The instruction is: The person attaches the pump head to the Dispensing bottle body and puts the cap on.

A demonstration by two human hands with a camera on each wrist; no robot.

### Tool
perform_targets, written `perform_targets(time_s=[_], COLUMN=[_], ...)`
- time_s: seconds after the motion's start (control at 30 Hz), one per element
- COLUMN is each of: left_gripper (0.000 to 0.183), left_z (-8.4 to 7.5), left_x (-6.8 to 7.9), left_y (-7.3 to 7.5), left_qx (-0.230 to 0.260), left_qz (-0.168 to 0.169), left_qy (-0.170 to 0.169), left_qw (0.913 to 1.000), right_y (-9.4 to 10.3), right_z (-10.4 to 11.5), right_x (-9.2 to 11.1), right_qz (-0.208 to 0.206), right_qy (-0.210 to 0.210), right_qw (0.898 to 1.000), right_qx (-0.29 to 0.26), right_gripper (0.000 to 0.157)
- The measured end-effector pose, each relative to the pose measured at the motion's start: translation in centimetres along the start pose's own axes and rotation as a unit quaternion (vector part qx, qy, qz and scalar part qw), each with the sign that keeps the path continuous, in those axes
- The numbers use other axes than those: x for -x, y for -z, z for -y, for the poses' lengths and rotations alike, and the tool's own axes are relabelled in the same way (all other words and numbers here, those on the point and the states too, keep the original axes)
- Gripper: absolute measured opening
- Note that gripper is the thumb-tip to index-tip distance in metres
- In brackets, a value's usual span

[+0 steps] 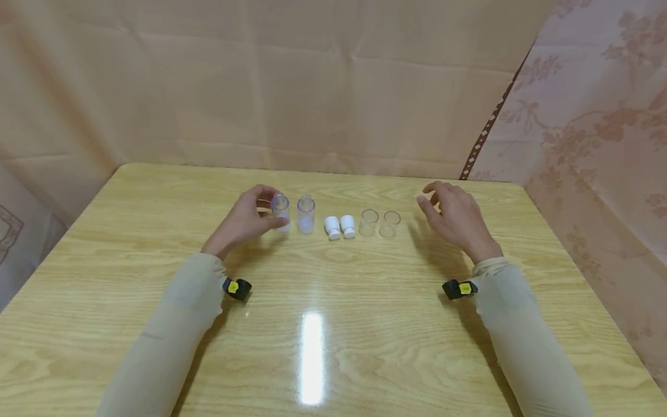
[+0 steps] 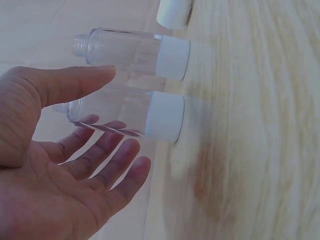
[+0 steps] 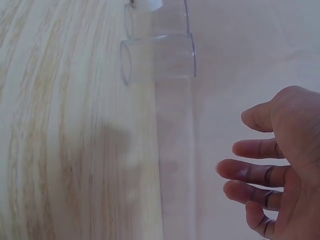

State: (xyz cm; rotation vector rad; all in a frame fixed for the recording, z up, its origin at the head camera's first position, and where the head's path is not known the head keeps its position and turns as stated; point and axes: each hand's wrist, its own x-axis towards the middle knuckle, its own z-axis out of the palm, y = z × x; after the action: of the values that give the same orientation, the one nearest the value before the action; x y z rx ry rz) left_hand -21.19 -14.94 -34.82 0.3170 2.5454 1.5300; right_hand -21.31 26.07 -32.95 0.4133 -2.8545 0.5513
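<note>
My left hand (image 1: 245, 215) is at the leftmost clear bottle (image 1: 280, 209), thumb on one side and spread fingers on the other. In the left wrist view this bottle (image 2: 165, 116) stands upright on its white base, and the fingers look loosely bent rather than closed on it. A second, matching bottle (image 1: 305, 216) stands just to its right. My right hand (image 1: 454, 213) hovers over the table at the right, fingers relaxed and holding nothing. Nearest to it is a clear cap (image 1: 389, 225), an open-ended cylinder, with another clear cap (image 1: 369, 223) beside it.
Two white pump tops (image 1: 332, 227) stand between the bottles and the clear caps, all in one row. The wood-grain table (image 1: 365, 347) ends at a beige curtain (image 1: 312, 104) behind. A floral cloth (image 1: 599, 145) hangs at the right.
</note>
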Motion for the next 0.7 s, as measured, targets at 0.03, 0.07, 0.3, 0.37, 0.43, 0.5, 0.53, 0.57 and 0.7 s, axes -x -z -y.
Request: perform_targets(time_s=[0.03,0.07,0.3,0.37,0.43,0.5,0.53,0.57,0.7], left_gripper=[0.061,0.061,0.061,0.06,0.059,0.058,0.058,0.058,0.058], left_z=[0.0,0.0,0.2,0.2,0.2,0.2,0.3,0.3,0.3], left_x=[0.0,0.0,-0.2,-0.2,-0.3,-0.3,-0.3,-0.3,-0.3], left_y=[0.0,-0.1,-0.3,-0.4,-0.4,-0.4,-0.4,-0.5,-0.5], left_qx=[0.0,0.001,0.012,0.018,0.021,0.025,0.025,0.025,0.028], left_qz=[-0.001,-0.001,-0.008,-0.01,-0.011,-0.011,-0.011,-0.011,-0.011], left_qy=[0.001,0.002,0.007,0.008,0.009,0.013,0.015,0.015,0.015], left_qw=[1.0,1.0,0.9999,0.9998,0.9997,0.9995,0.9995,0.9995,0.9994], right_y=[0.0,0.1,0.4,0.4,0.5,0.5,0.5,0.5,0.5], right_z=[0.1,0.2,0.7,0.8,0.9,1.0,1.1,1.2,1.6], right_x=[0.0,0.0,-0.1,-0.1,0.0,0.0,0.0,0.0,0.1], right_qz=[0.003,0.005,0.013,0.012,0.013,0.014,0.014,0.014,0.01], right_qy=[-0.002,-0.003,-0.004,-0.004,-0.005,-0.005,-0.004,-0.003,0.003], right_qw=[1.0,1.0,1.0,1.0,1.0,1.0,1.0,1.0,1.0], right_qx=[-0.002,-0.004,-0.016,-0.016,-0.016,-0.016,-0.016,-0.016,-0.015], right_gripper=[0.048,0.049,0.05,0.05,0.05,0.05,0.05,0.05,0.048])
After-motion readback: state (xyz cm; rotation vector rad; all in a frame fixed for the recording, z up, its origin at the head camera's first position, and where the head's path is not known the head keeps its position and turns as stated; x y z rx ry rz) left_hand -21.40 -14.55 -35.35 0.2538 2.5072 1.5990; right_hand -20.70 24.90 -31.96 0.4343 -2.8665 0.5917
